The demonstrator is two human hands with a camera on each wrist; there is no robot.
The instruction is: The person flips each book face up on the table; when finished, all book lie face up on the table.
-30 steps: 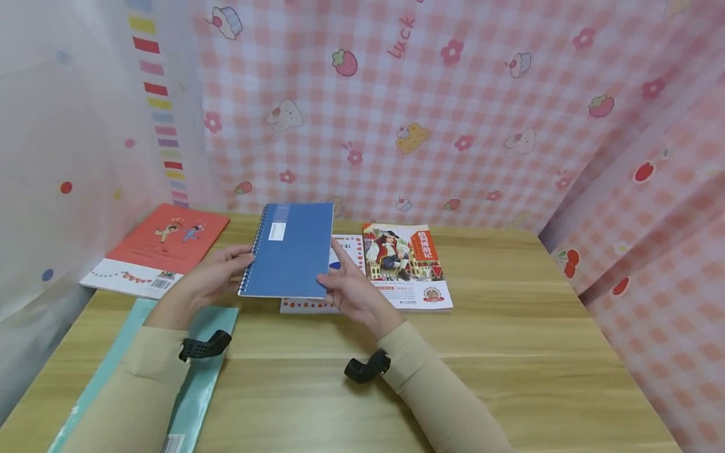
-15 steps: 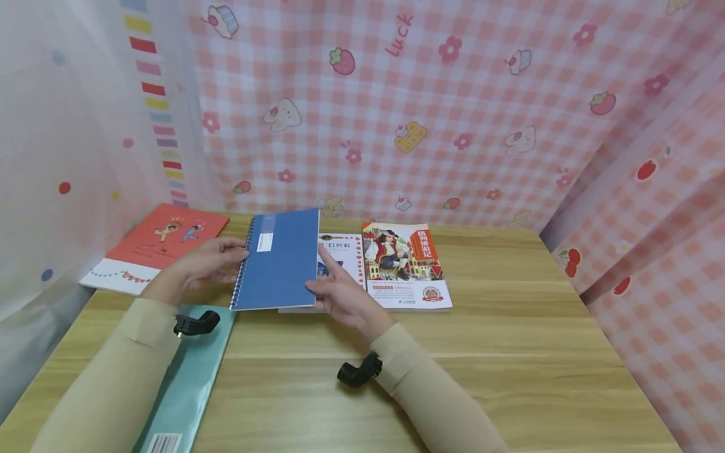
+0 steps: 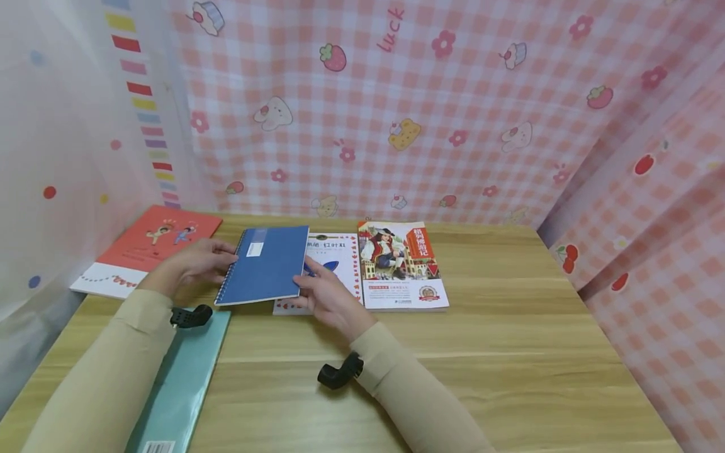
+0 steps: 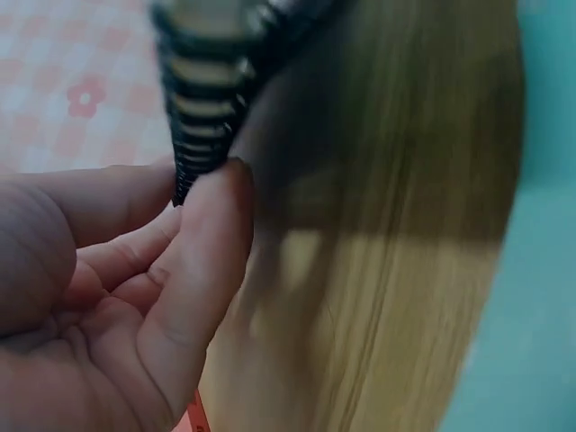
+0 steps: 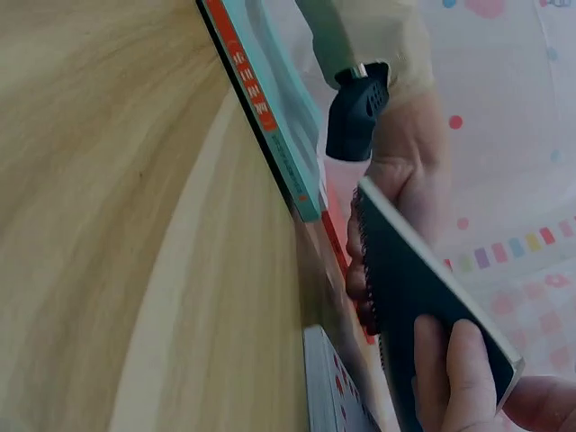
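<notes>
A blue spiral-bound notebook [image 3: 266, 267] is held above the table between both hands, its front cover facing up. My left hand [image 3: 201, 261] pinches the coil edge between thumb and fingers; the black coil [image 4: 205, 117] shows close up in the left wrist view. At the opposite edge, my right hand [image 3: 331, 301] grips the lower right side, thumb on top and fingers [image 5: 468, 369] underneath. The notebook partly covers a white book [image 3: 340, 245] with a red patterned border lying on the table.
An orange-red and white book [image 3: 170, 242] lies at the back left. Nearer me, a teal book [image 3: 187, 368] lies partly under the left forearm. To the right of the white book is an illustrated book [image 3: 399, 264]. A pink checked curtain [image 3: 362, 100] hangs behind the wooden table [image 3: 510, 352].
Both hands have carried the notebook leftward and lower, tipping it flatter. More of the white book now shows. The head view has shifted slightly.
</notes>
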